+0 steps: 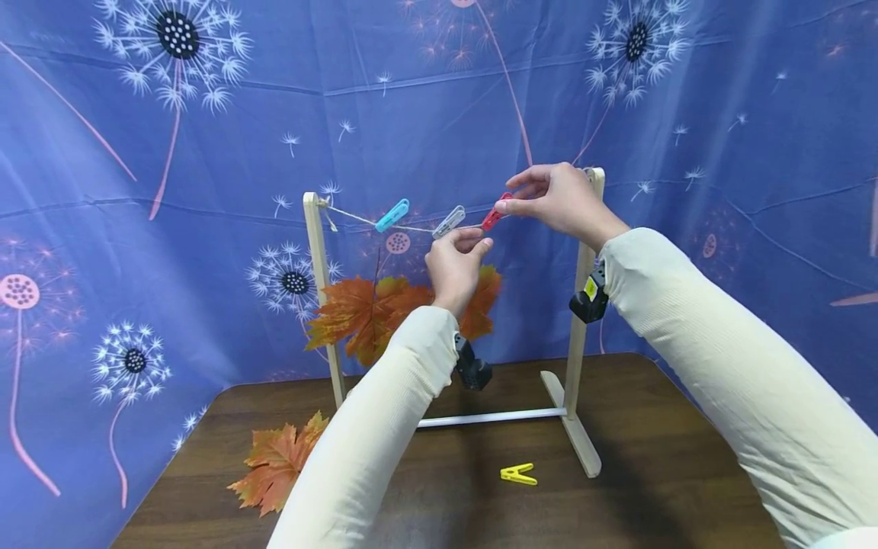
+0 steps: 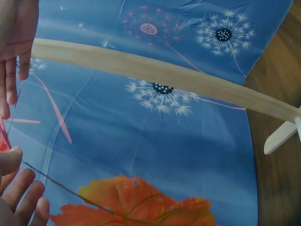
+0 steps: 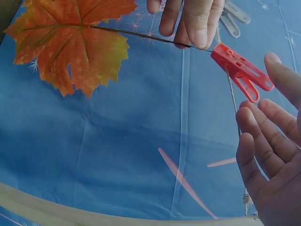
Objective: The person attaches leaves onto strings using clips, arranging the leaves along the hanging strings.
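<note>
My left hand [image 1: 454, 267] is raised at the string, thumb and fingers pinching the thin stem of an orange maple leaf [image 3: 75, 42]. In the head view this leaf is partly behind my left wrist. A red clothespin [image 3: 237, 68] sits on the string, with the stem's tip at its jaws. My right hand [image 1: 565, 198] is around the clothespin's handle end; in the right wrist view its thumb and loosely bent fingers appear slightly apart from the handles. A white clothespin [image 1: 449, 221] and a blue clothespin [image 1: 392, 215] are clipped on the string further left.
The string is tied between two wooden posts [image 1: 317, 259] joined low by a white rod [image 1: 494, 417]. Another orange leaf [image 1: 360, 313] hangs below the blue clothespin. On the brown table [image 1: 652, 457] lie a yellow clothespin [image 1: 518, 473] and a leaf [image 1: 277, 461].
</note>
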The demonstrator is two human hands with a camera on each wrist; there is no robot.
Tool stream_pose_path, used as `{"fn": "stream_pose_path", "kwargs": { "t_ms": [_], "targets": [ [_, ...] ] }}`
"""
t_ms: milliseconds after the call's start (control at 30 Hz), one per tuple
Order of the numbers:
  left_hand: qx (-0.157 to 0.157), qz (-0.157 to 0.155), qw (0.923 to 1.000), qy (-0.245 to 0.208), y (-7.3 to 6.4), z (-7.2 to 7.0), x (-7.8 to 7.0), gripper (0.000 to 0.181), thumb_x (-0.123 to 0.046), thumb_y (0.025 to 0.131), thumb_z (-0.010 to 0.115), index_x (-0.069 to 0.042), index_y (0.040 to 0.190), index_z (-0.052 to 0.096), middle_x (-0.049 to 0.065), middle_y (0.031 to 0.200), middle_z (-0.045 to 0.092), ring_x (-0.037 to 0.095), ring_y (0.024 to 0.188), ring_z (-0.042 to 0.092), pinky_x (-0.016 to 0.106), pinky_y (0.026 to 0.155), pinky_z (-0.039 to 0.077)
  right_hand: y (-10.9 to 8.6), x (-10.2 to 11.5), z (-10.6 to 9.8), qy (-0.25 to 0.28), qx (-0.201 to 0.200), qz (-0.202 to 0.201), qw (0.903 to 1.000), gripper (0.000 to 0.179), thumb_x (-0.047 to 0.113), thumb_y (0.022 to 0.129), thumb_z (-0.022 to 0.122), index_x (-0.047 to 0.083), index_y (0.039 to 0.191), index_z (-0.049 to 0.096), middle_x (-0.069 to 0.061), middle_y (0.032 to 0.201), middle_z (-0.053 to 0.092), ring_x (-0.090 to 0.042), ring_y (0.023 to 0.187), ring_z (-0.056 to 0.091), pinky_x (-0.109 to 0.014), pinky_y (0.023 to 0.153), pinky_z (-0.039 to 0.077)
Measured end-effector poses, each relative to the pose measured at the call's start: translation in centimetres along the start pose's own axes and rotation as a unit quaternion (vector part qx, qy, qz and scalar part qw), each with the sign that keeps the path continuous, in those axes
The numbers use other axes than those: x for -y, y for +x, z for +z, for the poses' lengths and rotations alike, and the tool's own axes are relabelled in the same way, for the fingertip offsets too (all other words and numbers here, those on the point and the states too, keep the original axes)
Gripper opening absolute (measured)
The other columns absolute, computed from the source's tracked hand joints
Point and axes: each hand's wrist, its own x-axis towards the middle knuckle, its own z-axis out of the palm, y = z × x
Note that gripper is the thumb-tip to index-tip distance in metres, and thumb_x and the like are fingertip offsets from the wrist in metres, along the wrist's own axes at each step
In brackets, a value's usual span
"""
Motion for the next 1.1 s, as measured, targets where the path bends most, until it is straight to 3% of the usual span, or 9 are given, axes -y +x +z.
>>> {"fn": "stream_pose_path", "kwargs": {
  "t_ms": [400, 700, 867, 1100],
  "targets": [
    [0.03, 0.02, 0.9994, 0.002, -0.7, -1.9, 0.1, 0.017, -0.017, 0.091, 0.079, -0.008, 0.105, 0.079, 0.007, 0.095, 0.078, 0.019, 0.096, 0.071, 0.03, 0.08, 0.053, -1.9, -0.2, 0.3, -0.005, -0.035, -0.028, 0.999, 0.049, 0.039, 0.094, 0.074, 0.007, 0.131, 0.068, -0.014, 0.114, 0.071, -0.025, 0.101, 0.064, -0.033, 0.082, 0.049],
    [0.086, 0.016, 0.9959, -0.024, -1.8, -4.2, 0.5, 0.02, -0.019, 0.093, 0.077, -0.007, 0.109, 0.077, 0.007, 0.101, 0.078, 0.017, 0.097, 0.071, 0.033, 0.086, 0.054, -3.8, -1.2, 1.5, 0.011, -0.014, -0.032, 0.9993, 0.046, 0.039, 0.095, 0.073, 0.008, 0.128, 0.069, -0.013, 0.111, 0.07, -0.025, 0.102, 0.061, -0.04, 0.085, 0.048],
    [0.119, 0.015, 0.9921, -0.036, -2.6, -6.0, 1.1, 0.02, -0.017, 0.094, 0.075, -0.006, 0.111, 0.076, 0.008, 0.102, 0.077, 0.018, 0.096, 0.072, 0.034, 0.086, 0.054, -4.9, -1.7, 2.5, 0.017, -0.004, -0.038, 0.9991, 0.041, 0.035, 0.096, 0.073, 0.008, 0.126, 0.07, -0.012, 0.109, 0.071, -0.026, 0.103, 0.061, -0.042, 0.086, 0.048],
    [0.136, 0.016, 0.9903, -0.021, -3.5, -9.5, 1.9, 0.023, -0.018, 0.095, 0.075, -0.005, 0.114, 0.075, 0.008, 0.101, 0.077, 0.024, 0.097, 0.072, 0.036, 0.086, 0.055, -6.1, -2.1, 3.6, 0.03, 0.015, -0.044, 0.9985, 0.036, 0.031, 0.096, 0.073, 0.008, 0.124, 0.071, -0.01, 0.107, 0.071, -0.024, 0.1, 0.062, -0.04, 0.083, 0.047]
  ]
}}
